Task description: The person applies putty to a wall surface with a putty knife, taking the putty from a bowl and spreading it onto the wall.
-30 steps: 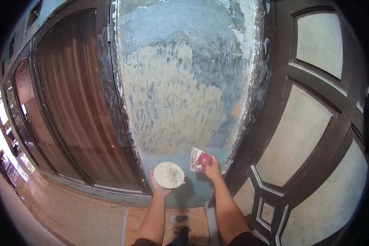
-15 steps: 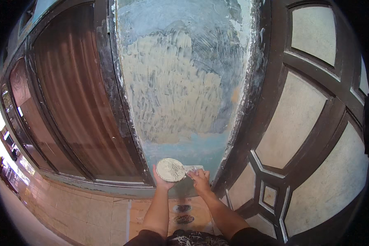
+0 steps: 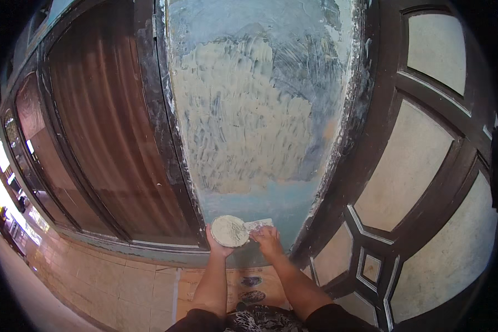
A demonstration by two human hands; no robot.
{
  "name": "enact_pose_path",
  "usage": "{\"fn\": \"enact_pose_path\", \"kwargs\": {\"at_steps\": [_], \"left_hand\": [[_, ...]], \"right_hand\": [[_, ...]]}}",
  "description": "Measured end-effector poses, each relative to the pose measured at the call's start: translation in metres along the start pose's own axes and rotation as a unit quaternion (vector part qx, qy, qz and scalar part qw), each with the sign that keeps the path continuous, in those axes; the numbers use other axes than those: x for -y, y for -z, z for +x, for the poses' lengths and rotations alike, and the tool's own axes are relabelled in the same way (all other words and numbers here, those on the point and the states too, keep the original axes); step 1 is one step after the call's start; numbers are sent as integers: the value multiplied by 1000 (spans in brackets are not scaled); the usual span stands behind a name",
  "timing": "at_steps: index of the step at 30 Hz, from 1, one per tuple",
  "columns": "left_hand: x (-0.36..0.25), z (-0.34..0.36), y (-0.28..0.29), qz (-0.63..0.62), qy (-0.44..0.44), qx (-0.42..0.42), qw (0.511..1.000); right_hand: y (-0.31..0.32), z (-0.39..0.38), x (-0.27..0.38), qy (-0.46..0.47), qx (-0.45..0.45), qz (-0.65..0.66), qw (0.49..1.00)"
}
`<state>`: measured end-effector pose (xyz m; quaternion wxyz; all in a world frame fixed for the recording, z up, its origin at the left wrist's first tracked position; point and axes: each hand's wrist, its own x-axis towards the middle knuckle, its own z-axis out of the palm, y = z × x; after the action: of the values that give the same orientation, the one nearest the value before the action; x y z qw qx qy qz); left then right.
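Scraper [image 3: 259, 224] has come left from its place clear of the tub [image 3: 230, 231] a second ago; it now sits at the tub's right rim. Tub stays roughly where it was, before the wall's lower part.

Nearest: dark shirt [image 3: 263, 319] with white markings, bare forearms reaching up from dark sleeves. Left hand [image 3: 220, 250] cups the tub at its left and underside; grip taken up with it, some fingers hidden. Right hand [image 3: 269, 242] has a narrow grip, fingers bent round the scraper.

Tub: round, mouth turned to the viewer, filled with pale cream paste. Surface smooth and light on the left, scored with grey-dark streaks toward the right. Scraper: flat, short, smeared whitish; its left end meets the rim in this view. Whether it dips into the paste, cannot tell.

Below on the floor, an orange-tan sheet [image 3: 196, 283] with dark oval patches, pale tiles [image 3: 116, 288] beside it.

Farther: wall [image 3: 243, 127], blue-grey, broad middle coated in streaky cream. Right, brown door [image 3: 452, 176] with pale panels. Left, brown-framed window [image 3: 99, 105], reddish curtain folds. Bright daylight at far left.
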<state>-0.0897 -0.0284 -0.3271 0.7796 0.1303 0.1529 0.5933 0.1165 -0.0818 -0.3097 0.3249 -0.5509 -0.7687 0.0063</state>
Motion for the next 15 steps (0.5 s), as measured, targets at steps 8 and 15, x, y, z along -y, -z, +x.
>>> {"fn": "enact_pose_path", "kwargs": {"at_steps": [8, 15], "left_hand": [[4, 1, -8, -18, 36, 35, 999], [-2, 10, -1, -21, 27, 38, 999]], "right_hand": [[11, 25, -13, 31, 9, -42, 999], [19, 30, -18, 54, 10, -71, 996]]}}
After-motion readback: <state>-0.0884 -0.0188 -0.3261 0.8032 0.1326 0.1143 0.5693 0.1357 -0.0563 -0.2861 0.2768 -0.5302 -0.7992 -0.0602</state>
